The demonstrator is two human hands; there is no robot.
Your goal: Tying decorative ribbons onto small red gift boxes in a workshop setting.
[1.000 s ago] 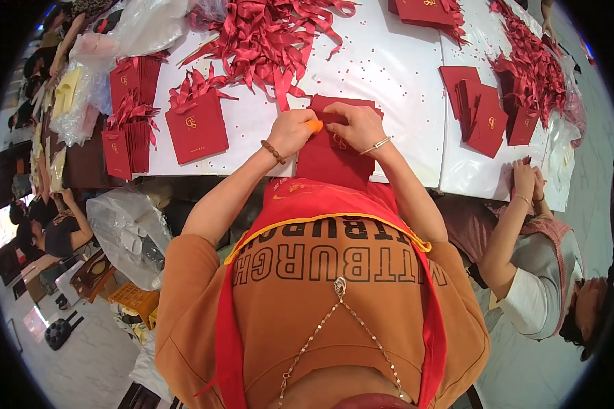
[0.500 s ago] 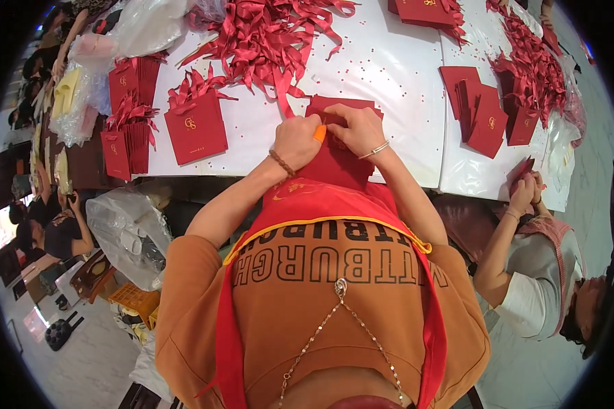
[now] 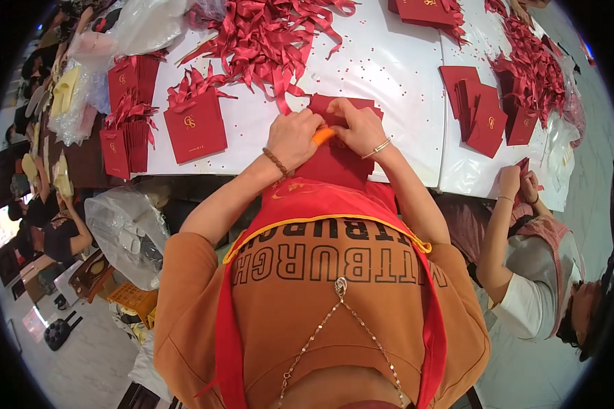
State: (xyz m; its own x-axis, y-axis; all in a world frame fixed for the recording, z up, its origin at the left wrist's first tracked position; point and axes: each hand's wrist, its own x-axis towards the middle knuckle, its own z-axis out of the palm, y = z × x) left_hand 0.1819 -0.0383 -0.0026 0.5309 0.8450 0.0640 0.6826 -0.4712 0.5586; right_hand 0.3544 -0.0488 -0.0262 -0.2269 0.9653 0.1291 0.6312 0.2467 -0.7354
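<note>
Both my hands meet over a dark red paper bag [image 3: 335, 165], which lies flat at the table's front edge among other red pieces. My left hand [image 3: 295, 138] is closed, knuckles up, at the bag's left side. At its thumb is a bright orange piece [image 3: 323, 135]; I cannot tell whether it is a finger cover or a small tool. My right hand [image 3: 359, 129] curls in from the right, its fingertips pinched together by the orange piece. What the fingertips grip is hidden. Just beyond my left hand hangs the end of a red ribbon [image 3: 282, 101] from the heap.
A large heap of red ribbons [image 3: 262, 48] covers the far middle of the white table [image 3: 396, 157]. Red bags with ribbon handles [image 3: 196, 129] stand left; more red bags [image 3: 486, 123] lie right. A co-worker's hands [image 3: 518, 183] work at the right corner.
The orange piece has tipped from upright toward my right hand. My left hand has shifted slightly left and turned, and my right fingertips have closed in. The co-worker's hands at right have moved.
</note>
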